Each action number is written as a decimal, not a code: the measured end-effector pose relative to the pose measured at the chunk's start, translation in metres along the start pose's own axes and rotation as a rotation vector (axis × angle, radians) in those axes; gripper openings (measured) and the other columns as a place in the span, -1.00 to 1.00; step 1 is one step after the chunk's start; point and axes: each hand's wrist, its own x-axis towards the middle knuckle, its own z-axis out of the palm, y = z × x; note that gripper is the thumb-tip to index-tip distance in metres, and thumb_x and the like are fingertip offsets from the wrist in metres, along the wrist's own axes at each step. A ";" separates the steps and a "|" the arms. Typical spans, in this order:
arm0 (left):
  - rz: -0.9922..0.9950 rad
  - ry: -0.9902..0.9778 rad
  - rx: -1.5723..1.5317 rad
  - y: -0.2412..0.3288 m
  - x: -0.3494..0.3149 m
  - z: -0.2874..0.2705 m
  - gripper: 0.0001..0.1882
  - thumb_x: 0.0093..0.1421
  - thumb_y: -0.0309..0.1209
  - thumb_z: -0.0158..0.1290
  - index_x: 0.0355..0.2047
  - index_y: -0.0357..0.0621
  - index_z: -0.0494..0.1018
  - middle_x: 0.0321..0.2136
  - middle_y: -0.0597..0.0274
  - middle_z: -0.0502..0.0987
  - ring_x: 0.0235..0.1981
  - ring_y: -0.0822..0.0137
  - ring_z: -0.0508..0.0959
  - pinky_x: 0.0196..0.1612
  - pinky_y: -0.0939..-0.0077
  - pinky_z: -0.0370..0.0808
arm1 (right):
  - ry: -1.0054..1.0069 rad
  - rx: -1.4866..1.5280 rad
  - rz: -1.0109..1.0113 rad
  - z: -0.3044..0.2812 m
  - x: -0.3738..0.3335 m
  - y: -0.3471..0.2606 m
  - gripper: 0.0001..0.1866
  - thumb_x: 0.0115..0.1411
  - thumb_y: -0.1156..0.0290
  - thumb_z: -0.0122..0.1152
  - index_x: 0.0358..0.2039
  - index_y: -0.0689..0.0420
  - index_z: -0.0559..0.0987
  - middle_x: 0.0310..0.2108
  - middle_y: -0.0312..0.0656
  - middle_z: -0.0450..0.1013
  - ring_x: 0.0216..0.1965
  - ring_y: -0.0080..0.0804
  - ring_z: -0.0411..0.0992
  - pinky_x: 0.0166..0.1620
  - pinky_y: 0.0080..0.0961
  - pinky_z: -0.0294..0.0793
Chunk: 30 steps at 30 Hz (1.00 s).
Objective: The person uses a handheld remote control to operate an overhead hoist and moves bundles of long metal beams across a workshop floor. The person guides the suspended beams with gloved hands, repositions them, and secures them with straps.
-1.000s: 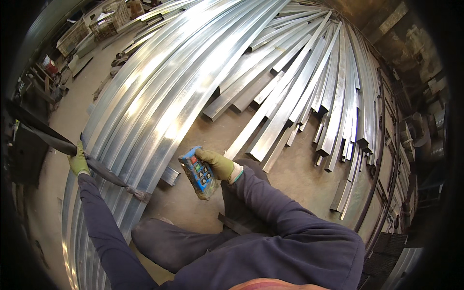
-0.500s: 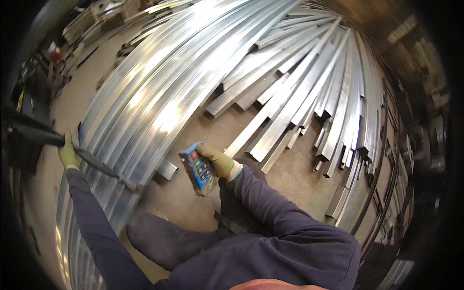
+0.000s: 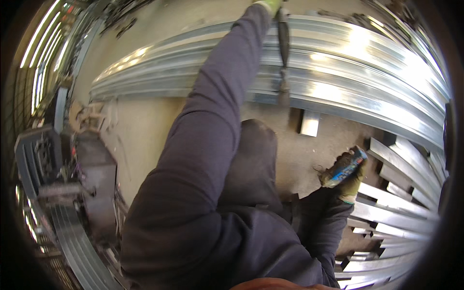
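My left hand (image 3: 271,4), in a yellow-green glove, is at the upper edge, partly cut off. It appears closed on a dark lifting strap (image 3: 283,46) that runs across a bundle of shiny ribbed metal profiles (image 3: 333,55). My right hand (image 3: 353,185), gloved too, is low on the right. It is closed around a blue handheld remote control (image 3: 349,170) with a worn, dirty casing. The remote is tilted above the floor, between my knee and the loose metal tubes (image 3: 394,205). Its buttons are smeared by motion.
A short metal tube (image 3: 310,123) sticks out beneath the bundle. Left of me stands a dark metal machine or stand (image 3: 96,166), with long channels (image 3: 79,246) beside it. Behind that is a rack (image 3: 43,63) of bright bars. Brown floor (image 3: 145,121) shows between.
My view has swung left, so the bundle now lies crosswise and the machine has come into sight. My left arm reaches out far ahead. The remote has tilted in my right hand.
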 end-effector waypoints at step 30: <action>0.210 -0.032 -0.418 0.149 -0.064 -0.057 -0.71 0.37 -0.16 0.20 -0.27 -0.15 0.57 -0.59 0.32 0.51 -0.61 0.41 0.52 -0.49 0.47 0.49 | -0.036 0.023 0.039 -0.003 -0.012 -0.014 -0.21 0.27 -0.31 0.21 0.17 0.17 0.50 -0.13 -0.15 0.55 -0.13 -0.27 0.54 0.00 -0.24 0.56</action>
